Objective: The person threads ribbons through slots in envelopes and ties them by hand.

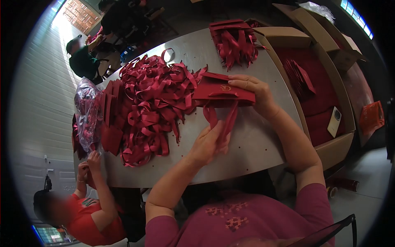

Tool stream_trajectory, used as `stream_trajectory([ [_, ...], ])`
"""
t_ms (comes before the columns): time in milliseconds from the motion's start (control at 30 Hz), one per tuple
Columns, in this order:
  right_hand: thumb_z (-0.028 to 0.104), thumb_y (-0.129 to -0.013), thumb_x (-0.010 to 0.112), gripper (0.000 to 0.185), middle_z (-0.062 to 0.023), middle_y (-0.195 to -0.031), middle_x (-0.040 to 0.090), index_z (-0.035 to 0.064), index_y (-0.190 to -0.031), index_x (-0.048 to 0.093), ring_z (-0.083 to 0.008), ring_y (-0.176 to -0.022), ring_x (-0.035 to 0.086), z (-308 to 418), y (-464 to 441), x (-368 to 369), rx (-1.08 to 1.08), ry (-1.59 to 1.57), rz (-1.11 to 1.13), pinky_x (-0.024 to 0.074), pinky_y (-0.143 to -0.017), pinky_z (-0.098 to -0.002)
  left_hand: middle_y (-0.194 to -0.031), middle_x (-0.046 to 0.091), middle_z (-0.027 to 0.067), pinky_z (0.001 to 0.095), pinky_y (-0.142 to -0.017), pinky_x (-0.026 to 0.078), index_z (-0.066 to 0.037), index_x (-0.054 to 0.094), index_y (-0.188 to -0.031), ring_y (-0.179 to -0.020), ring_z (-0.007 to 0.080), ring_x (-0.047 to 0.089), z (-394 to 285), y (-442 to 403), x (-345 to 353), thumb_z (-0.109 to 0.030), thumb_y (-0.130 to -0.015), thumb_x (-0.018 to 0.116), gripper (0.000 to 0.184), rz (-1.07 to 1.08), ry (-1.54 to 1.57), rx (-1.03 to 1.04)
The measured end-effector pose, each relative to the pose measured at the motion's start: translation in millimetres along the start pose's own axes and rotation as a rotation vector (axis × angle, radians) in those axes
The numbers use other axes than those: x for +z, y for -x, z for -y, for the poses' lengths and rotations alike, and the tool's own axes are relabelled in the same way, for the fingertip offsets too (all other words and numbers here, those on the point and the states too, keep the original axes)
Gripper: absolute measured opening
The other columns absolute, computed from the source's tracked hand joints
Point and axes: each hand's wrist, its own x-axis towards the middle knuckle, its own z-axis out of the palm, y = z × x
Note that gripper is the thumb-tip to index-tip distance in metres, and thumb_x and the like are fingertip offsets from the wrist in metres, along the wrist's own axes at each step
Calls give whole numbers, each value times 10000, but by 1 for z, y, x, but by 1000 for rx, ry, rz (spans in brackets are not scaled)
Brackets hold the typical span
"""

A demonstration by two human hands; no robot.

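A red paper gift bag [224,88] with a gold emblem is held above the metal table, its ribbon handle hanging toward me. My right hand [255,92] grips the bag's right end, thumb and fingers on either side. Just below the bag, my left hand [212,144] is closed around the red ribbon handle [229,119]; its fingertips are partly hidden. Close to the bag's left end lies a large heap of red ribbons [154,94].
The metal table [197,164] carries stacked red bags [234,39] at the back and more bags [111,119] at left beside a plastic-wrapped bundle [87,113]. A cardboard box [345,99] holding red bags and a phone [334,121] stands right. A co-worker [94,214] sits left; others are farther back.
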Motion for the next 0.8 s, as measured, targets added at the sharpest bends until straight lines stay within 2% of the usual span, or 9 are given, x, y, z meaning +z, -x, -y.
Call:
stream_trajectory([
  [67, 29, -818, 659, 341, -145, -1226, 653, 89, -1150, 706, -287, -1152, 620, 3, -2, -4, 80, -120, -29, 488, -983, -336, -594, 443, 13, 305, -561, 450, -51, 552, -836, -475, 104, 388, 6, 2, -10, -425, -1060, 339, 485, 74, 34, -11],
  [167, 29, -764, 711, 388, -130, -1248, 632, 119, -1142, 717, -292, -1182, 594, 1, -2, -6, 59, -226, -43, 444, -1054, -378, -723, 592, 58, 314, -653, 480, -23, 633, -968, -621, 142, 563, -7, 12, -16, -447, -1051, 314, 537, 88, -319, -30],
  [233, 55, -744, 737, 403, -125, -1290, 605, 150, -1135, 725, -301, -1223, 562, 2, -6, -12, -87, -23, -9, 416, -1077, -419, -984, 664, 79, 318, -829, 469, -1, 619, -1147, -939, 171, 627, -12, 22, -35, -466, -1041, 299, 575, -56, -628, 208],
  [300, 81, -724, 763, 418, -119, -1332, 578, 181, -1128, 732, -310, -1264, 530, 12, -10, -15, -232, 174, 24, 388, -1100, -459, -1173, 630, 69, 314, -960, 404, 3, 579, -1233, -1135, 167, 553, -25, 16, -50, -489, -1042, 265, 614, -445, -376, 399],
  [400, 139, -715, 784, 391, -96, -1387, 550, 247, -1089, 751, -324, -1353, 442, 32, -9, -7, -241, 202, 10, 340, -1138, -475, -1263, 599, 89, 298, -985, 377, -11, 535, -1297, -1154, 163, 538, -60, 7, -68, -462, -1044, 320, 559, -549, -313, 507],
  [467, 170, -680, 811, 402, -90, -1470, 461, 297, -1058, 759, -346, -1418, 333, 34, -6, -3, -250, 224, -20, 336, -1143, -466, -1214, 606, 65, 299, -925, 432, -17, 547, -1304, -1083, 144, 573, -66, -3, -75, -394, -1022, 462, 479, -331, -127, 458],
  [600, 175, -668, 818, 421, -90, -1495, 423, 314, -1061, 757, -355, -1425, 315, 33, -5, -1, -229, 177, -43, 336, -1144, -461, -1217, 629, 91, 364, -972, 485, -5, 542, -1294, -1091, 209, 624, -65, -7, -56, -232, -977, 552, 390, -2, 227, 67],
  [700, 189, -667, 814, 417, -99, -1506, 401, 317, -1059, 758, -364, -1424, 312, 30, -5, -1, -248, 188, -26, 342, -1140, -455, -1184, 653, 97, 385, -968, 504, 0, 526, -1312, -1123, 222, 625, -55, -12, -38, -145, -962, 549, 379, 22, 194, 42],
  [800, 59, -759, 747, 429, -124, -1499, 400, 254, -1140, 728, -357, -1424, 320, 23, -7, -3, -212, 263, 10, 338, -1140, -437, -1159, 666, 90, 363, -953, 508, 4, 553, -1286, -1071, 199, 646, -57, -11, -23, -106, -966, 529, 340, -78, 209, 160],
])
